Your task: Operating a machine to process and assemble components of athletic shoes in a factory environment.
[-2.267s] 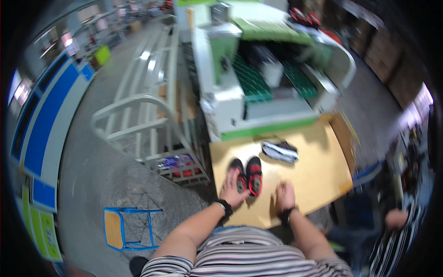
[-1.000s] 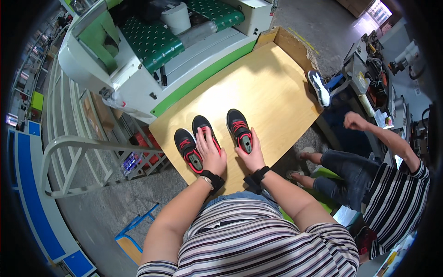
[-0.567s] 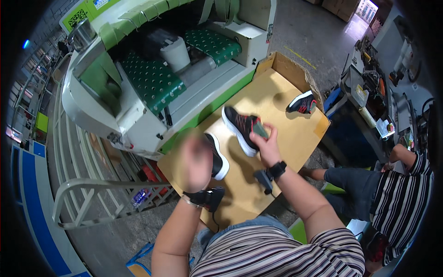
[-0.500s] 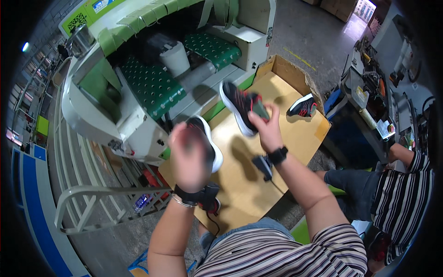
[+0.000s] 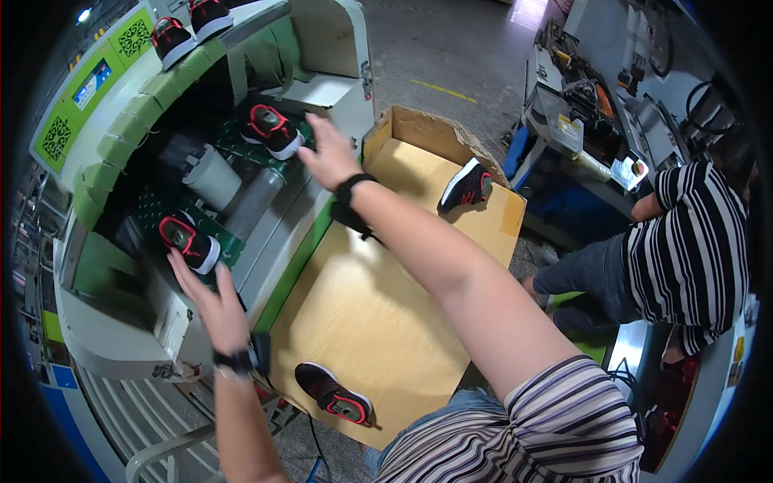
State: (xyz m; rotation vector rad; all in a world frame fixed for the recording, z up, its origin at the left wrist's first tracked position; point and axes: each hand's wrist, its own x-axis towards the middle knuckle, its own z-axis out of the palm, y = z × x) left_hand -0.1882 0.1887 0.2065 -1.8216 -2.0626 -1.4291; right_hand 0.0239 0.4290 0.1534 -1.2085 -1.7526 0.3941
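Observation:
Two black sneakers with red collar trim and white soles rest on the perforated green belts of a machine. My left hand [image 5: 211, 304] is beside the nearer left sneaker [image 5: 189, 244], fingers stretched; whether a fingertip touches it I cannot tell. My right hand [image 5: 332, 154] is open just right of the other sneaker [image 5: 272, 131], thumb and fingers spread and nothing held. Both wrists wear black bands. On the tan table [image 5: 378, 298], a similar shoe [image 5: 336, 394] lies at the near edge and another black shoe [image 5: 465, 185] at the far right.
Two more sneakers, one of them a black shoe [image 5: 171, 42], stand on top of the machine [image 5: 266, 306]. A light grey cylinder [image 5: 213, 179] sits between the belts. Right of the table are a tool-laden cart [image 5: 555, 137] and a person in a striped shirt [image 5: 688, 249].
The two sneakers that were in my hands are now on the green belts, released. Both hands have moved left, toward the machine, and the view has shifted.

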